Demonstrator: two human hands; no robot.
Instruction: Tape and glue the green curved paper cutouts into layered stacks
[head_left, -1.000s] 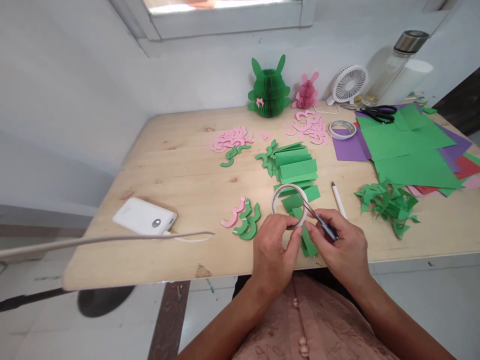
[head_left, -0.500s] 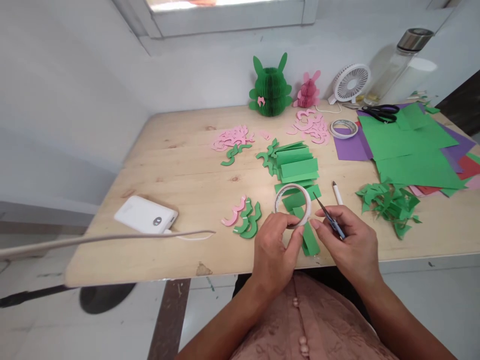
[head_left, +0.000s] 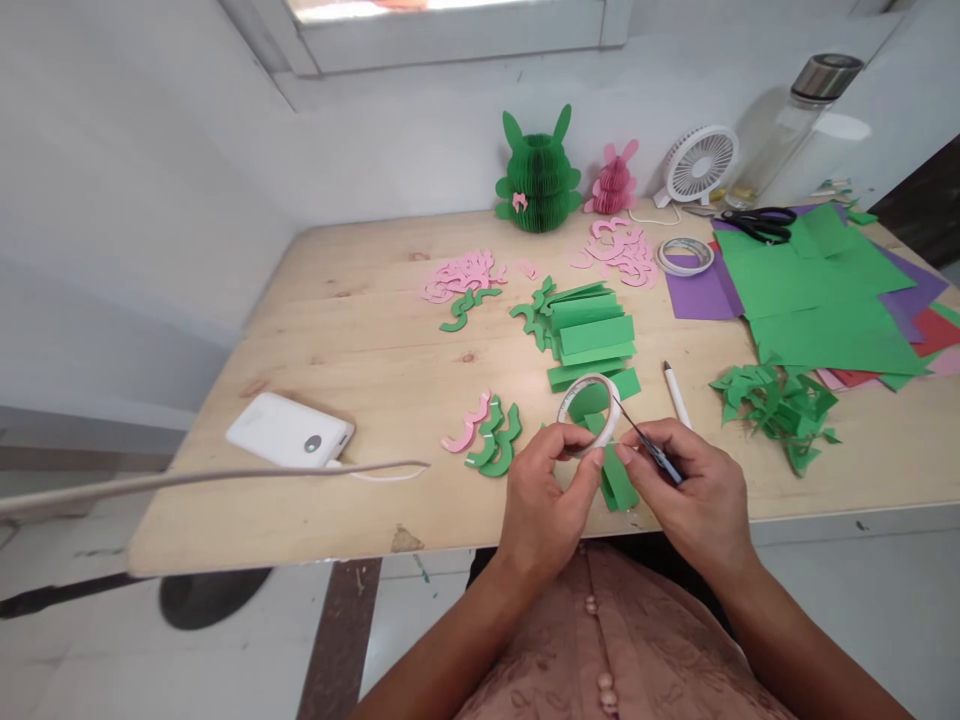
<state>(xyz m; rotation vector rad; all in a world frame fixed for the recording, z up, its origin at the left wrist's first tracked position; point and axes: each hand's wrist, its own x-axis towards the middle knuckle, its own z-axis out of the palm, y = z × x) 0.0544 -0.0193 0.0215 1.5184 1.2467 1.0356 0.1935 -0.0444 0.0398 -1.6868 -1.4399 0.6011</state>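
My left hand [head_left: 551, 490] is closed on a roll of white tape [head_left: 564, 402], thumb and fingers pinching its near edge. The roll is held tilted above the green paper strips [head_left: 619, 480]. My right hand [head_left: 694, 490] is closed around what looks like a slim pair of scissors [head_left: 651, 448], blue-black and pointed; its handles are mostly hidden in the palm. The scissors' tip points up and left, beside the roll's right rim. My right thumb and fingertip are close to my left fingertips, at the tape's edge.
Folded green paper [head_left: 596, 335] lies beyond my hands. A white pen [head_left: 676, 395] and green scraps [head_left: 780, 410] are to the right. Green wavy cutouts [head_left: 495, 440] and a white power bank [head_left: 289, 430] lie left. Green sheets [head_left: 825, 300] and black scissors [head_left: 761, 222] sit far right.
My right hand has moved slightly left, closer to my left hand, and its fingertips now reach the tape's edge. The roll has shifted slightly and tilted more.
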